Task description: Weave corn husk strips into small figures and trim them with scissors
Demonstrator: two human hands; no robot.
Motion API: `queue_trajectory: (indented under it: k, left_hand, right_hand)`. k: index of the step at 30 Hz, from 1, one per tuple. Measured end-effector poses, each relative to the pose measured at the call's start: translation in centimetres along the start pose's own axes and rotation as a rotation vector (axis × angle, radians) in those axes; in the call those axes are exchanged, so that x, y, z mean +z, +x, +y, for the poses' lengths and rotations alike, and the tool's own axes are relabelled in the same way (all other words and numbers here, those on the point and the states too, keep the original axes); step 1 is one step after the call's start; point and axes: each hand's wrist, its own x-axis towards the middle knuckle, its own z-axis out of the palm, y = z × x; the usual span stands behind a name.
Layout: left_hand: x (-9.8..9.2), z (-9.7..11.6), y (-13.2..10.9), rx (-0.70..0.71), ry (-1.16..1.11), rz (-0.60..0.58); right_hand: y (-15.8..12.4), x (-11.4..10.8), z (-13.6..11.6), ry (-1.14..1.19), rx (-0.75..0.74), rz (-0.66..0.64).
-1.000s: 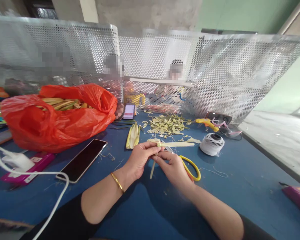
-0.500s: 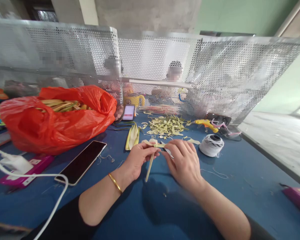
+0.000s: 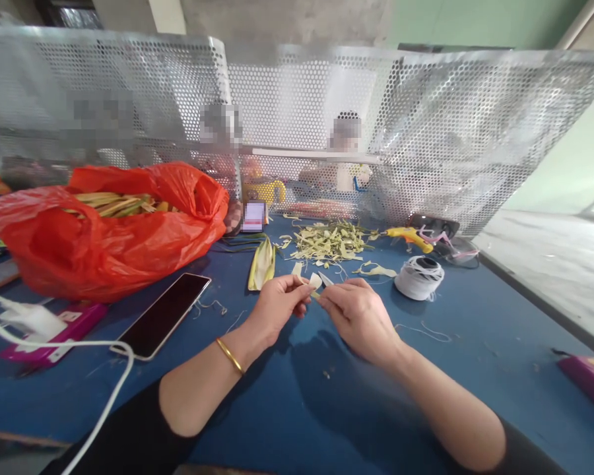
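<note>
A pale leaf piece [image 3: 315, 282] is pinched between the thumb and fingers of my left hand [image 3: 277, 309], which wears a gold bangle. My right hand [image 3: 360, 318] is closed close beside it, around a small pointed metal blade [image 3: 325, 280]. The blade's tip points up and left, next to the leaf piece; its handle is hidden in the fingers. Just beyond my left hand lies a larger yellow-green husk [image 3: 262, 265]. A heap of green leaf trimmings [image 3: 330, 240] lies behind both hands.
Left stand a red plastic bag [image 3: 109, 257] of leaf strips, a black phone [image 3: 165, 315] and a purple power strip [image 3: 54, 336] with a white cable. Right are a white thread spool [image 3: 419, 278] and a yellow glue gun [image 3: 410, 239]. A perforated metal screen [image 3: 297, 99] backs the blue table.
My right hand has turned and closed up, and the blade now points up beside the leaf. The long thin strip that hung below my left hand no longer shows there.
</note>
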Motion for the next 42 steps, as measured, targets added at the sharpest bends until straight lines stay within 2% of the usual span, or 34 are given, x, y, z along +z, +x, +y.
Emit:
queue_trajectory:
  k: [4, 11, 15, 19, 21, 25, 28, 31, 34, 36, 38, 42]
  left_hand:
    - [-0.3, 0.1, 0.2, -0.009, -0.014, 0.011]
    - [-0.8, 1.3, 0.2, -0.177, -0.152, -0.022]
    - [-0.7, 1.0, 0.1, -0.119, -0.078, -0.044]
    - [-0.7, 0.4, 0.3, -0.022, 0.012, 0.028]
    - [-0.8, 0.4, 0.4, -0.019, 0.031, 0.045]
    - [-0.9, 0.8, 0.4, -0.085, -0.005, -0.011]
    - [-0.8, 1.0, 0.2, -0.105, -0.030, -0.050]
    - [-0.5, 0.9, -0.2, -0.109, 0.024, -0.100]
    - [-0.2, 0.6, -0.6, -0.101, 0.103, -0.128]
    - [0.0, 0.5, -0.8, -0.086, 0.140, -0.134]
    - [0.1, 0.4, -0.9, -0.080, 0.148, -0.141]
    - [0.2, 0.3, -0.9, -0.098, 0.122, -0.160]
  right_hand:
    - [0.0, -0.4, 0.0, 0.042, 0.029, -0.017]
    - [0.2, -0.3, 0.6, 0.000, 0.159, 0.008]
    - [0.1, -0.1, 0.6, -0.004, 0.124, 0.005]
    - [0.1, -0.2, 0.5, 0.007, 0.062, -0.057]
    - [0.1, -0.3, 0.6, 0.004, 0.059, -0.058]
    - [0.3, -0.4, 1.1, 0.039, 0.136, -0.013]
    - [0.6, -0.2, 1.4, 0.261, 0.313, -0.009]
    - [0.9, 0.3, 1.2, 0.672, 0.549, -0.015]
    - [0.8, 0.9, 0.6, 1.102, 0.679, 0.005]
    - [0.7, 1.3, 0.2, 1.296, 0.748, 0.050]
    - [0.6, 1.6, 0.1, 1.384, 0.804, 0.109]
    - [0.6, 2.1, 0.0, 1.357, 0.836, 0.216]
